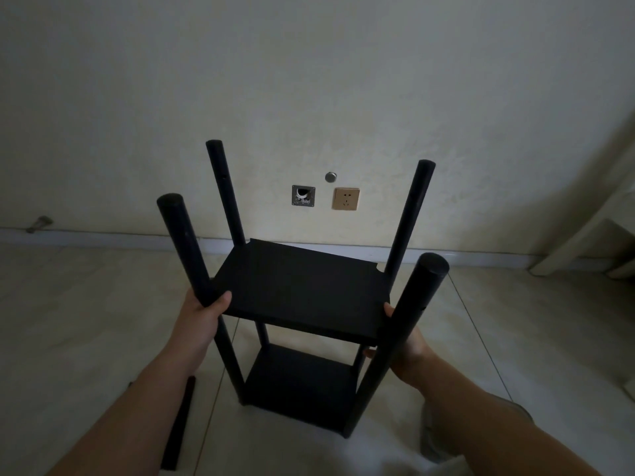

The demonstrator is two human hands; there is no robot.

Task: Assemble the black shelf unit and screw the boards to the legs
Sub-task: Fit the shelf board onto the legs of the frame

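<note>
The black shelf unit stands upright on the tiled floor in front of me. It has round legs at its corners, a lower board (302, 386) near the floor and a middle board (302, 286) about halfway up. The leg tops stick up bare above the middle board. My left hand (202, 317) grips the near left leg (182, 242) at the level of the middle board. My right hand (405, 352) holds the near right leg (402, 324) and the board's right front corner, partly hidden behind that leg.
A long black piece (178, 427) lies flat on the floor at my left. The wall behind has a gold socket (345, 198), an open metal box (303, 196) and a round knob (331, 177). White furniture (584, 249) stands at the right.
</note>
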